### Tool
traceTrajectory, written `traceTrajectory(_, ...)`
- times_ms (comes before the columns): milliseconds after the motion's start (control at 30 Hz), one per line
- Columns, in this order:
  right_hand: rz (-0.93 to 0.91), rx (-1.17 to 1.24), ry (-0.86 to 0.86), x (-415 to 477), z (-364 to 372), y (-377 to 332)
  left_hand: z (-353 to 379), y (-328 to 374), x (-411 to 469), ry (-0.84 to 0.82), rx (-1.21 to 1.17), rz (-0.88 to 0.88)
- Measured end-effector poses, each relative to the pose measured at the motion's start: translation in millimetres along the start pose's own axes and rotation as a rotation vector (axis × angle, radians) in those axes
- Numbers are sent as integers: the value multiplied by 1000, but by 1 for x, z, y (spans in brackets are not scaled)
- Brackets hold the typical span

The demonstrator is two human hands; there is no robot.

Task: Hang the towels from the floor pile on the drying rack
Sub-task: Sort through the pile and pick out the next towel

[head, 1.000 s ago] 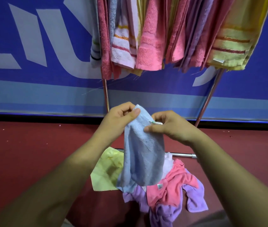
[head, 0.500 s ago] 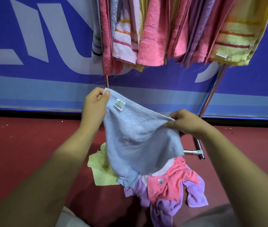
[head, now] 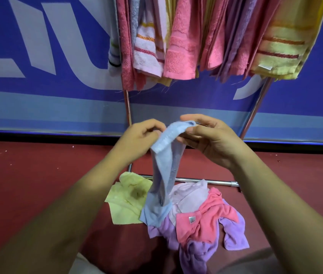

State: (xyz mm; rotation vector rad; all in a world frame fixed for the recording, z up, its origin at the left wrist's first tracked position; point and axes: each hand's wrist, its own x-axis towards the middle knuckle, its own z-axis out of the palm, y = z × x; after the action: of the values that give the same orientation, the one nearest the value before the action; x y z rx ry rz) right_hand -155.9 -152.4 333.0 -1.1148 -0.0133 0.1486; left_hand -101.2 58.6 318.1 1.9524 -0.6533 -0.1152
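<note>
Left hand (head: 139, 141) and right hand (head: 209, 138), each grip pinching the blue towel (head: 161, 175)

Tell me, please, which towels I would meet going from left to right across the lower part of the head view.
Crumpled pale yellow towel → dangling light blue towel → pale lilac towel → bright pink towel with a label.

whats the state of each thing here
blue towel: bunched, hanging from both hands
left hand: pinches the towel's top
right hand: pinches the towel's top
pile: crumpled on the floor
rack: hung with towels
</note>
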Motion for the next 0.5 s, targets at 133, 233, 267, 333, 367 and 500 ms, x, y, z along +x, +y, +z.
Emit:
traceTrajectory(133,-13,0,1,2,6,8,10,-3,-2,-81,164,24)
traceTrajectory(233,-61,-123,58,5,2,10,6,-7,1,96,315,106)
traceTrajectory(267,-89,-236,93,5,0,10,4,-7,2,120,292,103)
traceTrajectory(333,-146,-526,149,5,-7,11,-1,-7,2,107,234,92)
traceTrajectory(367,-159,-661,164,5,-9,11,-2,-7,2,90,220,95)
traceTrajectory(500,-151,-971,188,4,-15,11,-6,-5,1,83,203,105)
